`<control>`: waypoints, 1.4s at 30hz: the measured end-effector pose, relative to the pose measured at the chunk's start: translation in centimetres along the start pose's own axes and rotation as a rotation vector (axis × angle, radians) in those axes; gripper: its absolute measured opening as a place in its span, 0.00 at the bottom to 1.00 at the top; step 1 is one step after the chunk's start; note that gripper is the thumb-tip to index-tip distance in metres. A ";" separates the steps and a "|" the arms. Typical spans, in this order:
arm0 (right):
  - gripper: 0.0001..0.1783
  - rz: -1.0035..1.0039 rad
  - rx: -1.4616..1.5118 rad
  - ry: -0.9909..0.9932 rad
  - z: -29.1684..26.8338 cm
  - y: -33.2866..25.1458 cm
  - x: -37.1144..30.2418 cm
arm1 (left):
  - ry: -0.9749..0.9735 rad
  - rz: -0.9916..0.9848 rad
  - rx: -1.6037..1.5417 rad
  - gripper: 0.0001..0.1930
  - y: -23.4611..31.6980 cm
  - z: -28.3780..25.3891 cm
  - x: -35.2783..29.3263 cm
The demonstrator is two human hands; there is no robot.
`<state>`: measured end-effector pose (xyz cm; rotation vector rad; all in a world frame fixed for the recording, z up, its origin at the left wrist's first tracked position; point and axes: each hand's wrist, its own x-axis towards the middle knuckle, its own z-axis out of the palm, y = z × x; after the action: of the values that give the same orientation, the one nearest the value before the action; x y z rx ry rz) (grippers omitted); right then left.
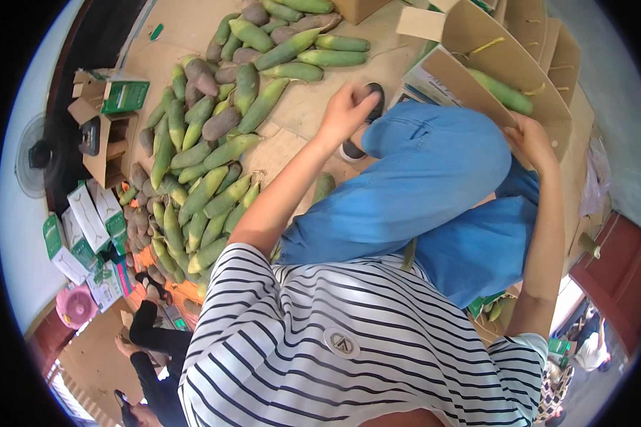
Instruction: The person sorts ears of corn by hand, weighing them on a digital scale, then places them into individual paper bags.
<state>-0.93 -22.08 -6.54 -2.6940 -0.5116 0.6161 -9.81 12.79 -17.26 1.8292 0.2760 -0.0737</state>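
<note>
My right hand (534, 144) is closed on the near edge of an open cardboard box (488, 60), beside my raised knee. Inside that box lies a long green radish (502, 92). In front of me my left hand (347, 112) hovers by my dark shoe, thumb apart from the fingers, with nothing seen in it; its fingers are partly hidden. To its left spreads a large heap of green radishes (214, 192) with pale yellowish ends. Brownish-purple roots (221, 124) are mixed among them. A single green radish (324, 186) rests on the floor between my left forearm and my leg.
More open cartons (559, 64) stand behind the box at the right. At the left are green-and-white cartons (89, 220), a brown carton (114, 146), a fan (37, 155) and a pink round object (76, 304). Another person in dark clothes (153, 363) sits at the lower left.
</note>
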 end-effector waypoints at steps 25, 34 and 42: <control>0.14 -0.019 0.118 0.025 0.7 -1.4 1.1 | -0.206 -0.548 0.470 0.39 -21.8 -1.9 -14.6; 0.16 -0.114 -0.054 0.046 1.2 0.4 1.1 | 0.354 0.183 -0.159 0.24 1.2 -7.1 -4.6; 0.15 -0.099 -0.100 0.023 0.9 -0.5 0.6 | 0.077 0.390 -0.497 0.18 17.6 1.4 0.8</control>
<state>-0.98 -21.18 -7.28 -2.7452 -0.6826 0.5454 -4.97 7.21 -1.25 1.3625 -0.0167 0.3128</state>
